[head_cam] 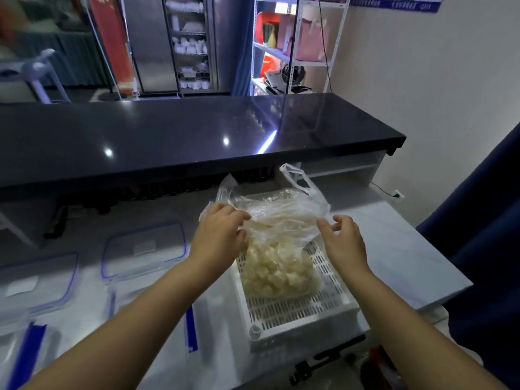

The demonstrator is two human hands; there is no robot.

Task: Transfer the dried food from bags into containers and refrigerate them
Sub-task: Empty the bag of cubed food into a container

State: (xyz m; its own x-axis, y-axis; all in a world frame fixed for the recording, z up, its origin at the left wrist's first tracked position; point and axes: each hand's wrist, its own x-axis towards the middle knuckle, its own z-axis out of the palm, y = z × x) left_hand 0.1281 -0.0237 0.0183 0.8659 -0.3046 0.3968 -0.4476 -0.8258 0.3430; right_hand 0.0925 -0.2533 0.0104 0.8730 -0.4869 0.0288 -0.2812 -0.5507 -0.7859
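A clear plastic bag (281, 215) holding pale yellowish dried food pieces (274, 273) lies in a white perforated basket (298, 311) on the white worktop. My left hand (219, 235) grips the bag's crumpled left side near its mouth, fingers curled into the plastic. At the bag's right edge is my right hand (344, 240), its fingers spread and only lightly bent, touching the film. To the left are two clear containers with blue clips (191, 325) (26, 353), with a blue-rimmed lid (143, 249) behind the first and another lid (36, 277) behind the second.
A long black glossy counter (197, 136) runs across just behind the worktop and overhangs its back. The white worktop (408, 249) ends at the right, next to a dark blue curtain (484, 220). A glass-door cabinet (191, 43) and a white shelf rack (295, 46) stand beyond.
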